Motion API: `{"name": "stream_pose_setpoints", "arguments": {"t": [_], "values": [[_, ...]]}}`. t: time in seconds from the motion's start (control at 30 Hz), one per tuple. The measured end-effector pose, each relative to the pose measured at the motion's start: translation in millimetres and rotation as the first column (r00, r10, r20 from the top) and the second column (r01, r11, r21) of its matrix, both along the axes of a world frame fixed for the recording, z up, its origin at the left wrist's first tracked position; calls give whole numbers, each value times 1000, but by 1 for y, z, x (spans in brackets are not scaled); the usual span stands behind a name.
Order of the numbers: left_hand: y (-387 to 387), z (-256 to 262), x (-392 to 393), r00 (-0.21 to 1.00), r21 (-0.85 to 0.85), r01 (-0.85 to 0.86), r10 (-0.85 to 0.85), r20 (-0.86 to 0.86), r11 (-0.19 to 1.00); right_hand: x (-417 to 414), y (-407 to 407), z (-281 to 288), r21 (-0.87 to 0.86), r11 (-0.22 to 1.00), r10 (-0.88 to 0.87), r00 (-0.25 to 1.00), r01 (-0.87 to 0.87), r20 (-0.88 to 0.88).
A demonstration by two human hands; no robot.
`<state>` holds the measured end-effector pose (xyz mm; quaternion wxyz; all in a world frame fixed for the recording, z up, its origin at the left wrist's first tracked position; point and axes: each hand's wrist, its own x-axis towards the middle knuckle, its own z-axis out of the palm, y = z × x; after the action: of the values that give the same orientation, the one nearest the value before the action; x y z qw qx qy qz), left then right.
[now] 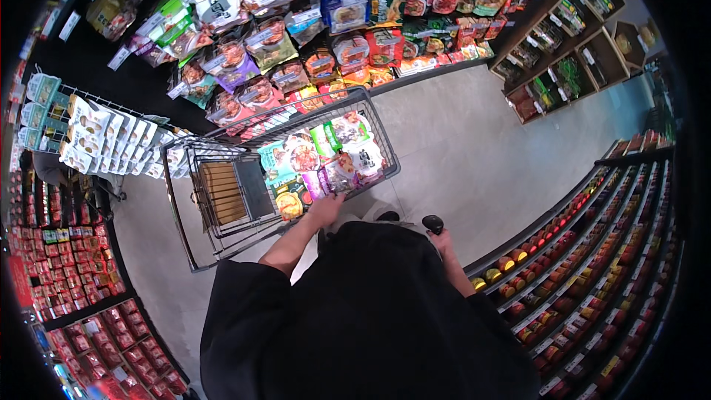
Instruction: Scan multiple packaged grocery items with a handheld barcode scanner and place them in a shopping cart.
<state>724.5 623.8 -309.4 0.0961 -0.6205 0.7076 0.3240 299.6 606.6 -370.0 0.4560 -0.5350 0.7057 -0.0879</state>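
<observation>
A grey metal shopping cart (391, 147) stands across my front, its handle end to the left. My left hand (326, 210) is at the cart's near side, the fingers curled over the rim. Inside the basket lie several packaged food bags: a white bag with dark characters (366, 158), a purple bag (318, 184), a teal bag (276, 160) and a dark green and yellow bag (290, 204). Down by my right side, my right hand (442, 243) grips a black handheld device (432, 224) with a rounded head; its exact kind cannot be told.
Shelves of colourful food packets (333, 55) run along the far side. White bags (111, 133) hang on a wire rack at left. Jar shelves (577, 266) curve along the right, wooden produce shelves (561, 83) behind. Red packets (72, 266) fill the left shelves; another person (50, 169) stands nearby.
</observation>
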Motion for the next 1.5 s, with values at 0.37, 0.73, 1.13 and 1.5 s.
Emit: {"name": "stream_pose_setpoints", "arguments": {"t": [0.37,0.73,1.13,1.5], "values": [[-15,-13,-42,866,167,-138,37,498,976,-72,-12,-28,227,940,304,924,-253,-231],[-27,-6,-48,885,256,-125,-9,466,959,-76,-60,-73,54,986,165,983,-161,-78],[-45,4,-47,906,143,-97,28,422,985,-75,-35,-54,188,920,371,918,-343,-139],[-83,-3,-44,940,36,-306,296,169,951,3,-80,-2,106,923,381,916,-369,-126]]}}
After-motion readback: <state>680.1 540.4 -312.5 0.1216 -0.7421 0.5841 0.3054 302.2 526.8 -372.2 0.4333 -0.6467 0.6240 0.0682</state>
